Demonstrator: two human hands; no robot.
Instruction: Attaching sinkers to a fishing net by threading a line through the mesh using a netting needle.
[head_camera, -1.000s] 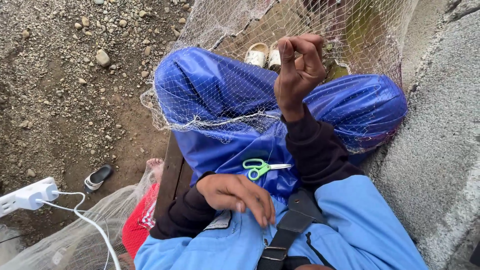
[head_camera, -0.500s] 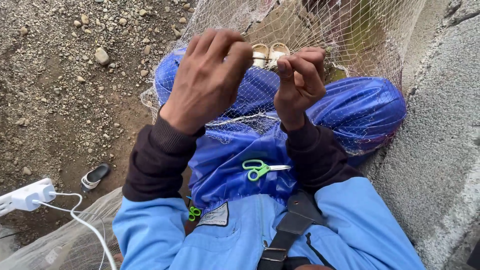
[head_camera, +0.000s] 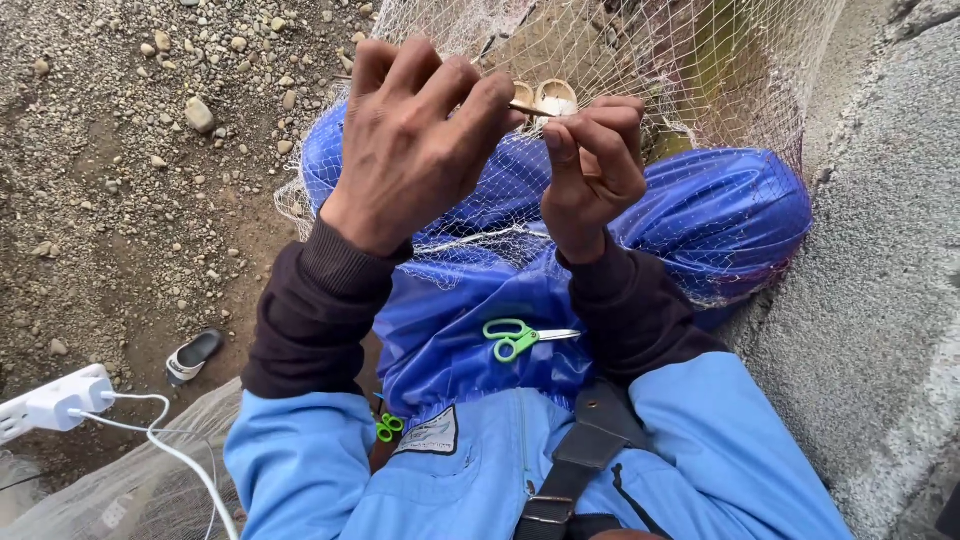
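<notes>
While raised over the blue-covered lap, left hand and right hand both pinching white netting between fingertips, a thin needle-like tool between them; green scissors resting nearer, below.

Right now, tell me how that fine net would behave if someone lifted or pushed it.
The net would probably be floppy: it drapes and folds over the blue-covered knees. It looks light for its spread, being thin, open mesh. It may snag rather than slide, since the left hand and right hand pinch strands of it, and the green scissors lie close by.
</notes>
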